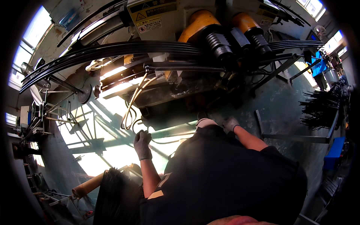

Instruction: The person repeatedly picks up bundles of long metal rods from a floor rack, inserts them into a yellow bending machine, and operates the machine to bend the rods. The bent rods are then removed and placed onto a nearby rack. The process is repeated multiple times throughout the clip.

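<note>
My left hand [142, 144], in a grey knit glove, is held out over the sunlit floor with its fingers curled in. Nothing sticks out of it. A looped pale hose [132, 107] hangs just beyond it, and a dark cable lies on the floor close by. My right hand [230, 124], gloved too, is down past my knee on the shaded side; its fingers are too dark and small to read. Ahead stands a machine with orange cylinders [201, 24]. Several long black rods [123, 48] lie across its front, apart from both hands.
A bundle of black rods [117, 197] stands by my left side, next to a brown tube [89, 184]. To the right a metal frame [294, 138] lies low, near another stack of black rods [323, 108]. A blue bin [335, 153] sits at the far right.
</note>
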{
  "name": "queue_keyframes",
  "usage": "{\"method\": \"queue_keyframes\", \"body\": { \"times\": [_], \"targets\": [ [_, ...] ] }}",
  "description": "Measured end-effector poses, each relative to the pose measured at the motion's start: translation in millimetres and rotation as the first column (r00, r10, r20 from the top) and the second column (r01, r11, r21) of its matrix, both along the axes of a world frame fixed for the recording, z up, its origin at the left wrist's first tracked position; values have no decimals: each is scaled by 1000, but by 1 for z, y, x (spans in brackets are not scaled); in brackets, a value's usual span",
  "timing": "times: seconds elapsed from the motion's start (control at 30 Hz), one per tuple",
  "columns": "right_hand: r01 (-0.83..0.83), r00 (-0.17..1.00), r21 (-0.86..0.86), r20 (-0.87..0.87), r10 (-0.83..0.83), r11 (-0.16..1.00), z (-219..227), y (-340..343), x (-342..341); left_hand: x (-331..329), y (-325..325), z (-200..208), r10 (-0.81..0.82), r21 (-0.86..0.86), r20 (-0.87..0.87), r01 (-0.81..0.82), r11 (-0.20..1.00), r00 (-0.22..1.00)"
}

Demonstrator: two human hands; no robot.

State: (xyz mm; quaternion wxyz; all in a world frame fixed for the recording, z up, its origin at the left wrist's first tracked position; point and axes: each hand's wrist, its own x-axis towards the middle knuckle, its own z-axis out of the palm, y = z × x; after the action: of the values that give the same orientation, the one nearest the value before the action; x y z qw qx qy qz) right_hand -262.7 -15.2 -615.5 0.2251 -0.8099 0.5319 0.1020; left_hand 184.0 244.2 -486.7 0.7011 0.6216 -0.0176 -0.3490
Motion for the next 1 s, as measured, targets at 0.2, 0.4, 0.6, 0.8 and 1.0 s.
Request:
{"method": "queue_keyframes", "body": {
  "times": [0.2, 0.4, 0.6, 0.8, 1.0],
  "targets": [
    [-211, 968, 134, -106, 225, 968, 18, -28, 3, 27, -19, 108, 140, -200, 163, -106, 974, 977],
    [218, 612, -84, 787, -70, 972, 58, -111, 13, 59, -59, 222, 153, -384, 351, -7, 923, 924],
    [644, 42, 115, 982, -185, 757, 226, -147, 61, 44, -151, 353, 67, -490, 629, 329, 807, 774],
    [392, -508, 516, 812, -289, 761, 268, -189, 63, -42, -276, 457, -34, -311, 866, 589, 746, 500],
    [233, -686, 644, 640, -346, 729, 250, -232, 65, -124, -333, 533, -154, -287, 739, 514, 809, 656]
  ]
}}
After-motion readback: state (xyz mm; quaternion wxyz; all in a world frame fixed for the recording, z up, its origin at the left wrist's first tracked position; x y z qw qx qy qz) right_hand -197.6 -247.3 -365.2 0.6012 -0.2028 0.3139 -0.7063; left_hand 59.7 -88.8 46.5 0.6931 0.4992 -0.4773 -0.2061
